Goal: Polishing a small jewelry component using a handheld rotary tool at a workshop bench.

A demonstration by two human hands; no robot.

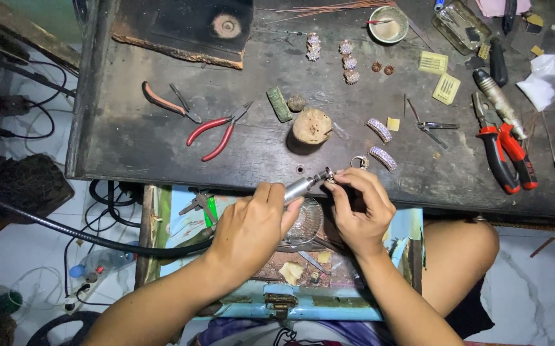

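**Rotary handpiece meeting a small jewelled piece at the bench edge**

The left hand [250,225] is gripping a metal rotary handpiece [303,186], fingers wrapped tight around its barrel, tip pointing toward two o'clock. The right hand [359,208] is pinching a small sparkling jewellery piece [330,179] between closed fingertips, touching the tool's tip. Both are working at the dark workbench [136,138] front edge. A wooden peg [311,126] is standing at twelve o'clock; red pliers [218,131] are lying toward ten o'clock.
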